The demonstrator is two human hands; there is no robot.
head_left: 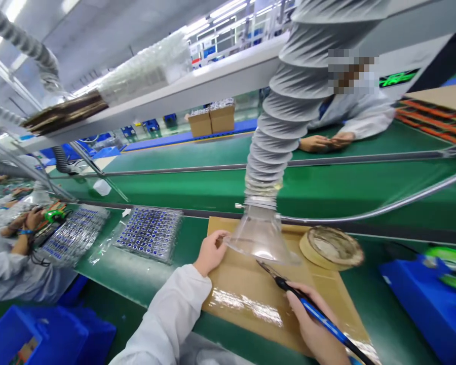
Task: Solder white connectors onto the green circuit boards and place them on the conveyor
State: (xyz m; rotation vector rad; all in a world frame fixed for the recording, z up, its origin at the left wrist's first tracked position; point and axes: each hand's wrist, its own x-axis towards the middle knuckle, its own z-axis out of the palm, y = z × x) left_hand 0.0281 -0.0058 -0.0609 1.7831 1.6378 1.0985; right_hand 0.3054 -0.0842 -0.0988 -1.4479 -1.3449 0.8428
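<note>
My right hand [315, 324] is closed around a blue-handled soldering iron [311, 309], tip pointing up-left under a clear extraction funnel [260, 235]. My left hand [211, 252] rests on a brown cardboard mat [251, 299], fingers curled in a pinch beside the funnel's rim; whatever they hold is too small to name. A round tin with a dirty sponge [332, 247] sits on the mat's far right corner.
Grey ribbed duct [285, 116] rises from the funnel. Trays of small blue parts [150, 233] lie left on the green bench. Blue holder [433, 299] right, blue bins [41, 337] lower left. Another worker [7, 253] sits left; another person's hands [323, 143] work across the belt.
</note>
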